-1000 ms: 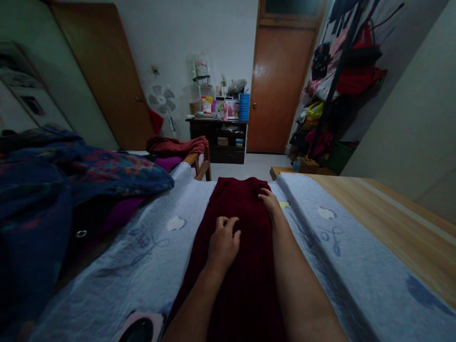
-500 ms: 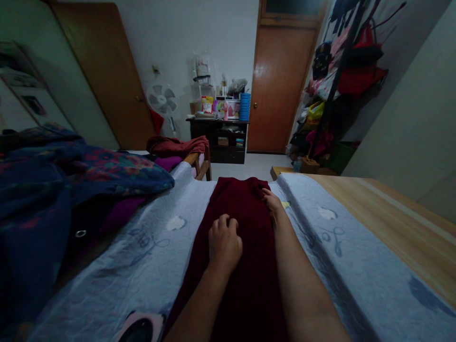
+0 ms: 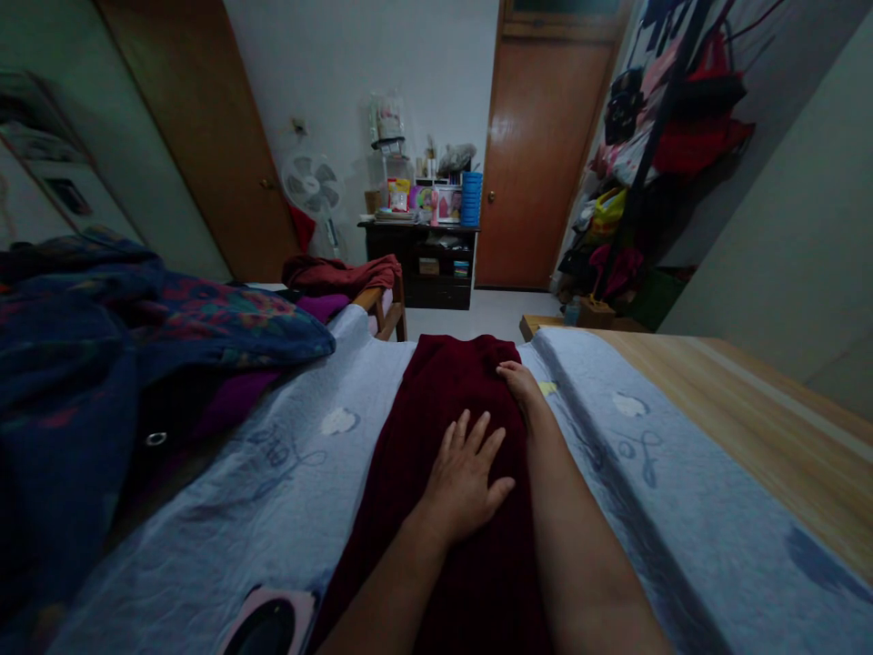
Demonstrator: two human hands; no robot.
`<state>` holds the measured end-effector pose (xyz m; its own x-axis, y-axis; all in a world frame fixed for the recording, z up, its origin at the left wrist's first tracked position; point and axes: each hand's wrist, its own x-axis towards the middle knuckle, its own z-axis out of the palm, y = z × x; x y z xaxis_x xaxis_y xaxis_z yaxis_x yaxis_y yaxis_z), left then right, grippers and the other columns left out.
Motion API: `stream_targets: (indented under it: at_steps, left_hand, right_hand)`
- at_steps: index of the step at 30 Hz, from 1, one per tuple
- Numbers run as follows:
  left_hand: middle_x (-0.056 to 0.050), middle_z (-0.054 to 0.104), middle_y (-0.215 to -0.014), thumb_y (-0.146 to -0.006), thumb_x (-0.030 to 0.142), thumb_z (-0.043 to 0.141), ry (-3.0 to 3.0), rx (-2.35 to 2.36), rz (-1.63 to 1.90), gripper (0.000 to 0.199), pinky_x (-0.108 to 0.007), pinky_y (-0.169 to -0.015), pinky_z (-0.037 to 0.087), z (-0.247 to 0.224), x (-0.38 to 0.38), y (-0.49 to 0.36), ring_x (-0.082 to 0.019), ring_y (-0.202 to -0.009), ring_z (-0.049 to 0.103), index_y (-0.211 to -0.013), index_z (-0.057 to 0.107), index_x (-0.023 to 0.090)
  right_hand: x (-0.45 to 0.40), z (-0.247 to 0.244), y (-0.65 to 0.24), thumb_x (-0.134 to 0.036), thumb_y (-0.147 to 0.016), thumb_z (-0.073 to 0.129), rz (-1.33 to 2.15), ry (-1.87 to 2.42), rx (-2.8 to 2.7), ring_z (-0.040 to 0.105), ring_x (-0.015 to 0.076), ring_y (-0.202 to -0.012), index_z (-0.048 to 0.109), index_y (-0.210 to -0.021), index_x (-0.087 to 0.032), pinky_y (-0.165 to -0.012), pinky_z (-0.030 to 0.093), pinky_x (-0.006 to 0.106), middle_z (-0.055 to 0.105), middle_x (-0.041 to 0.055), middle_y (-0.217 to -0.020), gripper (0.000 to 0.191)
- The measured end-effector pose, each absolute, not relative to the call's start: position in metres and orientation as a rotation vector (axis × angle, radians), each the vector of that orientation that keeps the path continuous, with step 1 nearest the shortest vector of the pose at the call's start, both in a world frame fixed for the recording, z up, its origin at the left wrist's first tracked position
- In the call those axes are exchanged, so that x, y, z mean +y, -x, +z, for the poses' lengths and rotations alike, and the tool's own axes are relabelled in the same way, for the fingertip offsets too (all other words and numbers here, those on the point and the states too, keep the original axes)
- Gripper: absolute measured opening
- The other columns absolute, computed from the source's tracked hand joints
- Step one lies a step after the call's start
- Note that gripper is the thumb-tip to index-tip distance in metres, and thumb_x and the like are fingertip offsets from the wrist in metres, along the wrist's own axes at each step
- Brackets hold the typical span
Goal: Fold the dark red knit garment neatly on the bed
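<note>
A dark red cloth (image 3: 436,391) lies lengthwise on a light blue patterned bed cover (image 3: 300,491). My left hand (image 3: 467,478) rests flat on the middle of the cloth, its fingers spread. At the cloth's far right edge is my right hand (image 3: 518,380), its fingers bent together with the fabric's edge at the fingertips.
Blue floral clothing (image 3: 225,323) is heaped at the left. Near the bottom edge lies a pink-framed item with a dark round part (image 3: 265,623). A bare wooden board (image 3: 737,373) borders the cover at right. Beyond stand a fan (image 3: 312,185) and a dark cabinet (image 3: 388,259).
My left hand has shifted right over the cloth, and its curled fingers have spread out flat. My right hand has stayed nearly where it was, at the cloth's edge.
</note>
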<state>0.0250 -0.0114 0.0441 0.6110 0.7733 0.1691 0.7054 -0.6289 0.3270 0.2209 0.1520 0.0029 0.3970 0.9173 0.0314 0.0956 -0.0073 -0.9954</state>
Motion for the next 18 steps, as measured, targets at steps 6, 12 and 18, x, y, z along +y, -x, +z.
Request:
stream_targets:
  at_steps: [6, 12, 18]
  left_hand:
    - [-0.004, 0.020, -0.156, -0.084, 0.044, 0.056, -2.584, 1.229, 0.426, 0.064, -0.056, -0.114, 0.017, 0.043, -0.009, -0.024, -0.033, -0.143, 0.005, -0.142, 0.034, 0.028]
    - [-0.004, 0.020, -0.156, -0.084, 0.046, 0.055, -2.593, 1.248, 0.476, 0.064, -0.054, -0.114, 0.016, 0.036, -0.008, -0.025, -0.032, -0.143, 0.006, -0.142, 0.034, 0.028]
    - [-0.004, 0.020, -0.156, -0.085, 0.050, 0.052, -2.610, 1.252, 0.531, 0.063, -0.053, -0.115, 0.016, 0.027, -0.006, -0.024, -0.031, -0.143, 0.007, -0.142, 0.035, 0.029]
  right_hand:
    - [0.146, 0.015, -0.224, -0.029, -0.060, 0.057, 0.810, 1.457, -0.995, 0.054, 0.0159, -0.065, 0.058, -0.061, -0.019, -0.068, 0.042, 0.028, 0.060, -0.0027, -0.060, 0.010]
    - [0.137, 0.022, -0.212, -0.033, -0.072, 0.054, 0.803, 1.463, -1.046, 0.060, 0.0194, -0.086, 0.066, -0.081, -0.019, -0.083, 0.043, 0.031, 0.070, 0.0020, -0.084, 0.021]
    - [0.129, 0.025, -0.206, -0.034, -0.080, 0.047, 0.782, 1.543, -1.065, 0.057, 0.0205, -0.105, 0.069, -0.091, -0.019, -0.096, 0.038, 0.031, 0.069, 0.0048, -0.102, 0.029]
